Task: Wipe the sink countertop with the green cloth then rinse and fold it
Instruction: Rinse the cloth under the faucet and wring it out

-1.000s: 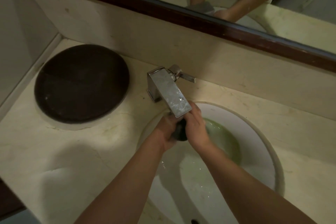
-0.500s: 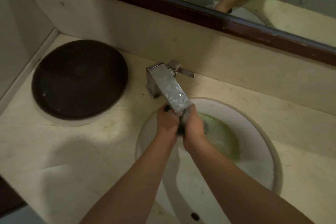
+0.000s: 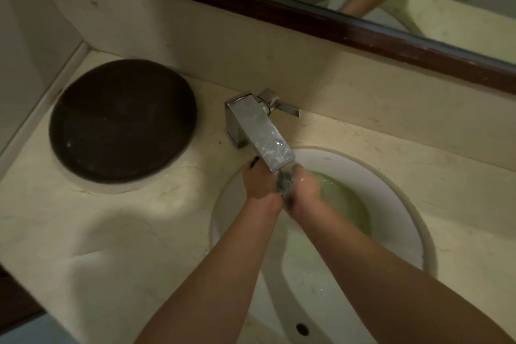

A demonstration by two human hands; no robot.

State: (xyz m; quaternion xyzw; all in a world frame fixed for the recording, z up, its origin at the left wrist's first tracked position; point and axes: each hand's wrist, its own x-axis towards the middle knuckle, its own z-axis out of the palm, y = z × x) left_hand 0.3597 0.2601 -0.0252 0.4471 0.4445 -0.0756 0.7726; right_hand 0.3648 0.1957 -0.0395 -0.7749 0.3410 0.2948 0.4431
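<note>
**Operator:** Where is the cloth (image 3: 283,185) at this step?

**Instructor:** We have it bunched into a dark wad just under the mouth of the tap (image 3: 259,131), over the sink (image 3: 405,204). It sits between the left hand (image 3: 259,183) and the right hand (image 3: 305,188). Both hands clamp on it with the fingers (image 3: 253,164) curled in. Most fingertips are hidden beneath the tap, and the right hand is blurred.

**Operator:** Which step is this?

**Instructor:** We judge it to be the rinse. The water (image 3: 344,201) pooled in the sink is tinted green, so the cloth is probably shedding dirt or dye.

**Operator:** How do we do it well?

**Instructor:**
1. We hold the wad directly below the tap mouth and rub one half against the other.
2. We open the cloth so that the inner layers are flushed too.
3. We squeeze low in the sink, so that splash does not reach the tabletop (image 3: 111,232).
4. We repeat until the run-off looks clear.

**Operator:** What can go wrong?

**Instructor:** A wad that is never opened rinses only on the outside. The knuckles work close under the metal edge of the tap, so we use short strokes. The pooled water suggests slow draining, so we watch the level. Before folding, we close the lever (image 3: 289,110) and wring the cloth firmly.
</note>
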